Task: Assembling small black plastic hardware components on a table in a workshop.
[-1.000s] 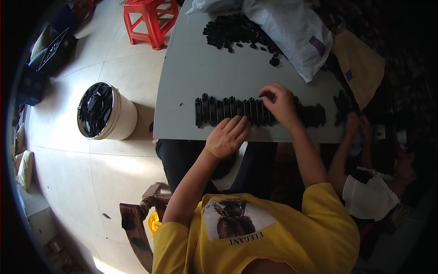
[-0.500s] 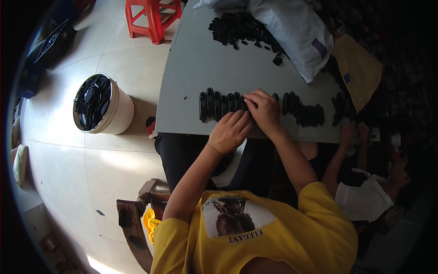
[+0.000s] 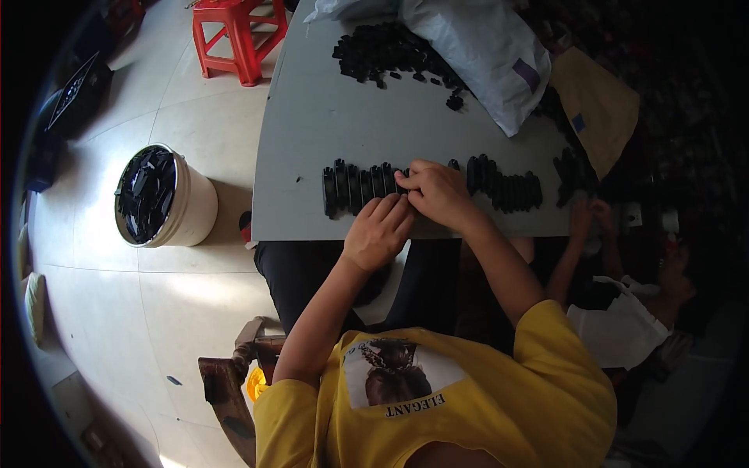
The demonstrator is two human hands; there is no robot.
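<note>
**Right hand [image 3: 437, 191] has moved in beside the left hand [image 3: 380, 234]**

Its thumb and forefinger are nearly together at the row of slim black pieces [image 3: 353, 186], along the grey surface's [image 3: 300, 117] near side; whether it grips one, I cannot tell. The left's fingers lie close together at the row's near edge, its hold hidden.

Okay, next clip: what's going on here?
A seated person in a yellow T-shirt has both hands at a row of black slotted pieces on a grey table. The left hand rests along the row's near edge; the right hand is over its middle, hiding whether it grips one. A loose black heap lies farther back, and a white bucket of black pieces stands on the floor to the left.
</note>
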